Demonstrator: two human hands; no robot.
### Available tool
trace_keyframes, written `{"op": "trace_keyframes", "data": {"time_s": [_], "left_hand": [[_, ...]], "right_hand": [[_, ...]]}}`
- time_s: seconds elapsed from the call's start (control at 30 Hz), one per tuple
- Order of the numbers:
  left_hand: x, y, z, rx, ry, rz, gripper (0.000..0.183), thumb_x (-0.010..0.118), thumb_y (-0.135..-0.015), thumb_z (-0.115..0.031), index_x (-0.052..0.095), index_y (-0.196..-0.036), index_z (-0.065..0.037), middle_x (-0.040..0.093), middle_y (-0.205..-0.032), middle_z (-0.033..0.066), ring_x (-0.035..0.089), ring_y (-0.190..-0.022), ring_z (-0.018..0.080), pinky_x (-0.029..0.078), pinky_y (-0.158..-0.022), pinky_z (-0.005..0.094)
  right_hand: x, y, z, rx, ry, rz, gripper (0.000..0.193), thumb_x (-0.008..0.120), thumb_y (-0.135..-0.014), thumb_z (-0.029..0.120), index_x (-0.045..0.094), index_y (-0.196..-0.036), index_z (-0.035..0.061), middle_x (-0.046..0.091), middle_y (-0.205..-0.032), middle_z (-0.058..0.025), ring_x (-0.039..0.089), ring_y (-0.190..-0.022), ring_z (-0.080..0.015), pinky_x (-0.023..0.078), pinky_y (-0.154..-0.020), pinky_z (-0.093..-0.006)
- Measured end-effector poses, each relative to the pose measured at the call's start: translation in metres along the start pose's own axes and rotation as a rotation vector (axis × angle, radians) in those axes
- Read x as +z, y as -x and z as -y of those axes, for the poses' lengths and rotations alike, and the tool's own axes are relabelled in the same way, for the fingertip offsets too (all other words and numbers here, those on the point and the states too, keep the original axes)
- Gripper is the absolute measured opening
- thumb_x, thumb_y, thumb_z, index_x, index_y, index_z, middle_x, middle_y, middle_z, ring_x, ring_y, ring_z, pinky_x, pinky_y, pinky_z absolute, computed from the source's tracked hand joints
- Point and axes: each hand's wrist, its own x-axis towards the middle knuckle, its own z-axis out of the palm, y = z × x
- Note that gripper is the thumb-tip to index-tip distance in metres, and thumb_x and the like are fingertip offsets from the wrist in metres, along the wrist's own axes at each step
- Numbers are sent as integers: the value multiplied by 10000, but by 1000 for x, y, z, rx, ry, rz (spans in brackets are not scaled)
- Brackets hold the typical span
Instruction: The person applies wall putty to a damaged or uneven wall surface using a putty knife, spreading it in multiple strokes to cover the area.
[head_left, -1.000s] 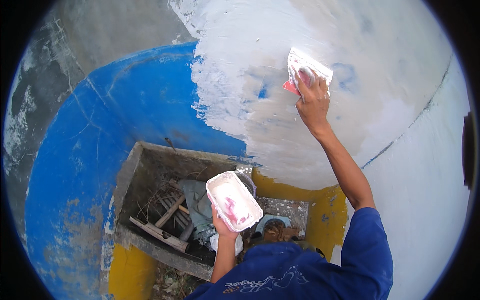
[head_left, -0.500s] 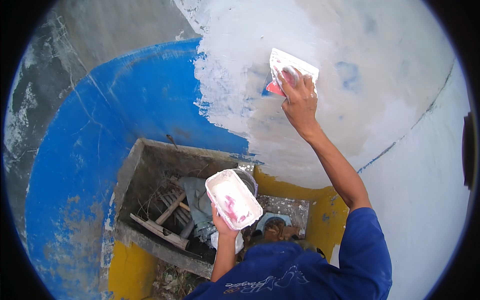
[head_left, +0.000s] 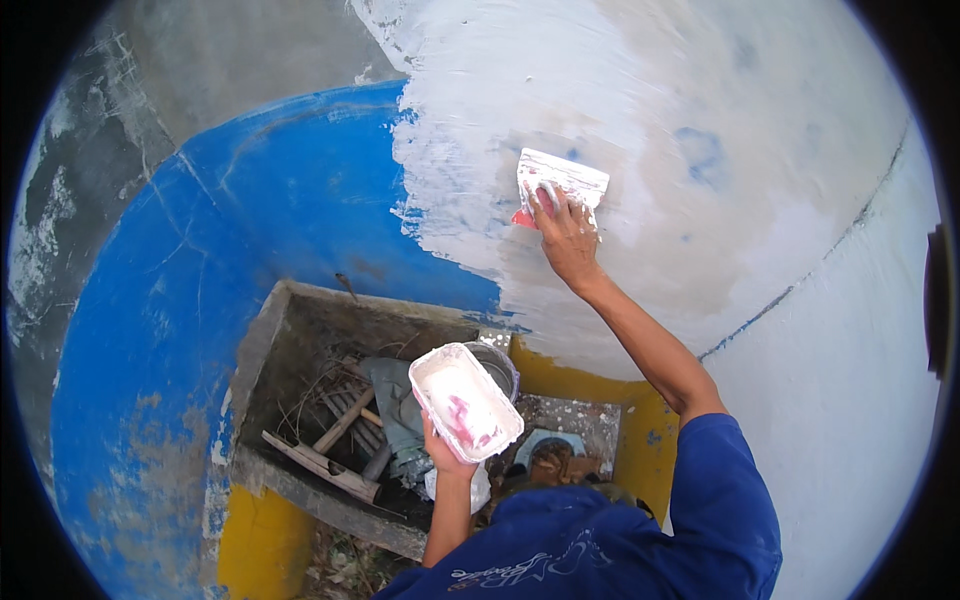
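Against the wall (head_left: 300, 200), right at the ragged edge where the white putty coat (head_left: 620, 120) meets the blue paint, my right hand (head_left: 566, 232) presses a wide putty blade (head_left: 562, 178) flat to the surface. My fingers are spread over the back of the blade and wrapped on its red grip, so that hand is closed on the tool. The blade is smeared white and sits tilted, its long edge running up and to the right along the wall.

Lower down, out from the wall, my left hand (head_left: 446, 450) grips a rectangular pink tray (head_left: 465, 400) from beneath, holding it nearly level. The tray is coated with white putty, with pink showing through in the middle.

Below the tray, at the foot of the wall, a concrete trough (head_left: 262, 345) holds wooden sticks (head_left: 340, 425), scraps and grey cloth. Beside the trough, still against the wall's base, runs a yellow painted band (head_left: 262, 545), and a bucket (head_left: 498, 365) peeks out just behind the tray. Both my arms wear blue sleeves (head_left: 720, 500), the right one pushed up past the elbow.
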Motion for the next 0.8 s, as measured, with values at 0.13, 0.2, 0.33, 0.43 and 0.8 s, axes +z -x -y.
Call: {"op": "trace_keyframes", "data": {"time_s": [0.13,0.2,0.33,0.43,0.8], "left_hand": [[5,-3,1,-36,4,7,628,355,-969,-536,393,-1428,-110,479,-1383,117,465,-1258,340,379,-1042,547],[5,-5,1,-41,-5,15,628,354,-969,-538,392,-1429,-111,478,-1384,117,465,-1259,341,377,-1044,546],[6,1,-5,8,-27,1,629,354,-969,-539,393,-1429,-112,477,-1384,116,469,-1255,339,375,-1046,543],[6,0,-1,-18,12,10,627,354,-969,-539,397,-1426,-111,485,-1376,115,476,-1248,335,380,-1045,542],[5,-5,5,-35,-15,2,622,347,-970,-538,403,-1421,-114,498,-1359,116,483,-1240,337,383,-1040,546]], "right_hand": [[47,66,7,-140,-76,153,497,539,-840,72,514,-1337,77,500,-1369,-132,528,-1225,-294,437,-1024,-469],[50,103,18,-119,-111,279,499,549,-831,65,527,-1329,102,505,-1358,-118,519,-1222,-309,437,-1021,-460],[-13,71,23,-77,-193,217,533,604,-757,33,584,-1277,152,535,-1281,-99,546,-1113,-319,476,-928,-432],[-69,3,-6,24,-130,-57,650,629,-601,-53,630,-1218,150,531,-1245,-109,517,-1050,-324,474,-851,-427],[0,86,4,-26,-140,254,514,596,-721,-21,630,-1212,127,545,-1280,-127,555,-1109,-360,488,-885,-450]]}}
